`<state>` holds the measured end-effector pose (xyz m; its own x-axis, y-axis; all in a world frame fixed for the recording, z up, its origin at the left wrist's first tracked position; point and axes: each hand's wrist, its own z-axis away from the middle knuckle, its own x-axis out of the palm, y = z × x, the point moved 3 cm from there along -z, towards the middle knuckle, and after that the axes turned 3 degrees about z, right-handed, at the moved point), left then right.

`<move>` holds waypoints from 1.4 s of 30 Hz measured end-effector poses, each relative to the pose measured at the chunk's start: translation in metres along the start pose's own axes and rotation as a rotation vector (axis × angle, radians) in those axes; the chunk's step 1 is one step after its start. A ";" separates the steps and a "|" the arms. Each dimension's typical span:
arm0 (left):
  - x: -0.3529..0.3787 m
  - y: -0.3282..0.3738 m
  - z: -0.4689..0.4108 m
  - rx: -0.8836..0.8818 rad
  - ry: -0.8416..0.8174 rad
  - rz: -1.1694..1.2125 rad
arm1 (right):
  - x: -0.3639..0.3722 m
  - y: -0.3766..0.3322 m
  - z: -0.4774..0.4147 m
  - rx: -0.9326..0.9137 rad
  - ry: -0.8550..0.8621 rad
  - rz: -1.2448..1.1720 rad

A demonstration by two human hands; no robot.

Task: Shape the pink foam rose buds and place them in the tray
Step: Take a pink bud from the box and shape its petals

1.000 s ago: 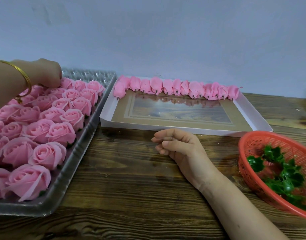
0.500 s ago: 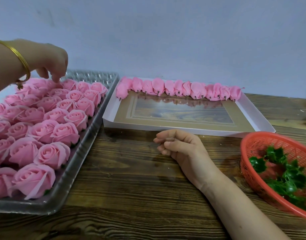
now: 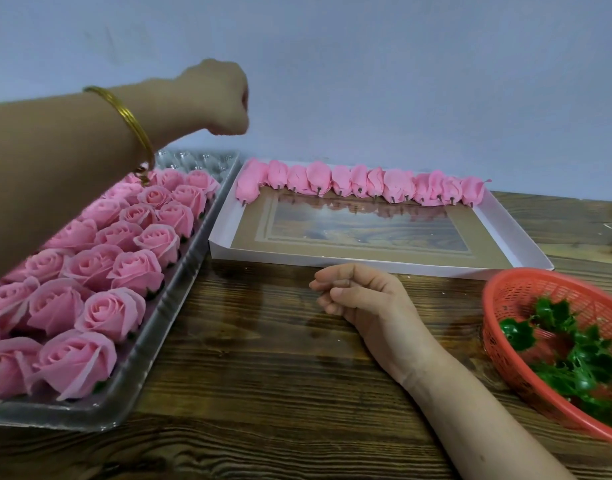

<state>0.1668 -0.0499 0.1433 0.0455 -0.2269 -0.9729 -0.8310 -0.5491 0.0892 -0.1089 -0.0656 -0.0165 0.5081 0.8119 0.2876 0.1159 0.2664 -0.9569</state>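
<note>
A clear plastic tray [image 3: 152,344] on the left holds several rows of opened pink foam roses [image 3: 138,271]. To its right, a shallow white box [image 3: 380,263] has a row of unshaped pink buds [image 3: 360,183] lying along its far edge. My left hand [image 3: 218,98], with a gold bangle on the wrist, hangs in the air above the gap between tray and box. Its fingers are curled under and nothing shows in them. On the table just in front of the box rests my right hand [image 3: 363,299], loosely curled and holding nothing.
A red mesh basket [image 3: 505,296] with green plastic calyxes [image 3: 574,358] sits at the right edge. Everything stands on a dark wooden table [image 3: 263,393] against a pale wall. The tray's far end shows bare cells [image 3: 200,159].
My left hand has lifted off the roses at the tray's far end and swung up and to the right, toward the box of buds. My right hand has stayed in place.
</note>
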 end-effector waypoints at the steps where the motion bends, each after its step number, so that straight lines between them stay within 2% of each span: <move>1: 0.006 0.007 -0.002 0.009 -0.012 0.012 | 0.000 0.000 0.000 -0.001 -0.003 -0.002; 6: 0.048 0.030 -0.004 0.005 -0.095 0.040 | 0.001 -0.001 0.001 0.009 -0.002 -0.012; 14: 0.107 0.037 0.003 -0.035 -0.130 -0.081 | 0.000 -0.002 0.001 0.015 -0.014 0.003; 23: 0.117 0.028 0.006 -0.130 -0.118 -0.276 | 0.000 -0.002 0.001 0.028 -0.024 -0.006; 28: 0.118 0.028 0.008 -0.055 -0.120 -0.340 | 0.000 -0.003 0.001 0.023 -0.020 -0.011; 42: 0.129 0.023 0.004 0.006 -0.119 -0.303 | -0.001 -0.002 0.000 0.018 -0.024 -0.003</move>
<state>0.1515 -0.0884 0.0186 0.2268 0.0417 -0.9730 -0.7926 -0.5727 -0.2093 -0.1096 -0.0668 -0.0146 0.4868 0.8233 0.2920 0.1024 0.2782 -0.9551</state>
